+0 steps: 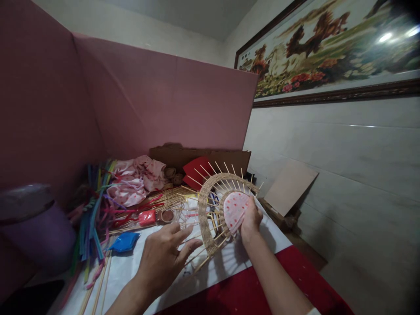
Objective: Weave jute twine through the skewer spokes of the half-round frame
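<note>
My right hand grips a woven fan-shaped piece at its centre, fingers closed round the edge of a white cloth patch with red dots. Thin wooden sticks radiate from that centre through a curved band of woven straw-coloured cord, their ends poking out past it. The piece is held tilted above the table. Close to its lower left sticks is my left hand, with thumb and forefinger apart and nothing visible between them. Its other fingers are partly hidden.
On the white table covering lie a blue packet, a red packet, a brown roll, crumpled pink cloth and coloured strips. A purple container stands left. Pink panels rise behind; a cardboard piece leans right.
</note>
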`<move>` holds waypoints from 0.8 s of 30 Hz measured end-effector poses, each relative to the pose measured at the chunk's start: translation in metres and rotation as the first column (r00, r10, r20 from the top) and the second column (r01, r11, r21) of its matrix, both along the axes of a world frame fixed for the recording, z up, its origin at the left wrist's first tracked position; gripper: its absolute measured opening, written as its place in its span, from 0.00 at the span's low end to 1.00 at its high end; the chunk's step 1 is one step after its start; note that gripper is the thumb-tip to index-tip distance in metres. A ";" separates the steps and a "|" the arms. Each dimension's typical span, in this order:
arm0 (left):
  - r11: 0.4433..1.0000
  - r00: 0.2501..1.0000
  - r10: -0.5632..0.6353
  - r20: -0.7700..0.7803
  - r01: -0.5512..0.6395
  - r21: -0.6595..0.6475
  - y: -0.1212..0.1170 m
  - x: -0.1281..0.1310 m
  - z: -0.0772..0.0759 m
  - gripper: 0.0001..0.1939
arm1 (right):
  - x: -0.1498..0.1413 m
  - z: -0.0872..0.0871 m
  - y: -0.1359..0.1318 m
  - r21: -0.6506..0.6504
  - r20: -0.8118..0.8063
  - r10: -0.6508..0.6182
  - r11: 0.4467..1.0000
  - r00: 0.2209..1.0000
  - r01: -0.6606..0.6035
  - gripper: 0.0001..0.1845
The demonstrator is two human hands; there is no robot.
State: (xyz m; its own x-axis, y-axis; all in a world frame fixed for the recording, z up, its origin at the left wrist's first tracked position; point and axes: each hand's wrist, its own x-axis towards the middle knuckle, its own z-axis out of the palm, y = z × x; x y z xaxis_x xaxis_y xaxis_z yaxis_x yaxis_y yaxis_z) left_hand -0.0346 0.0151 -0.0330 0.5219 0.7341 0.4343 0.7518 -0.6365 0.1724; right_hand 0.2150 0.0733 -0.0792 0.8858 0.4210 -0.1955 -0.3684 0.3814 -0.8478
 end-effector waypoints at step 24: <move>0.641 0.798 -0.123 0.590 0.518 -0.566 0.020 -0.008 -0.012 0.34 | 0.004 -0.006 0.001 -0.145 -0.091 0.068 0.986 0.994 -0.081 0.24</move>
State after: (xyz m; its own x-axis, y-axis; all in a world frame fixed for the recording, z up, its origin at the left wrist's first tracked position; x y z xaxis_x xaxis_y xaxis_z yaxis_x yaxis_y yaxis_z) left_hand -0.0429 0.0352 -0.0448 0.6628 0.7352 0.1423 0.2167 -0.3703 0.9033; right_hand 0.2189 0.0747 -0.0856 0.8303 0.4461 -0.3339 -0.4645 0.2230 -0.8570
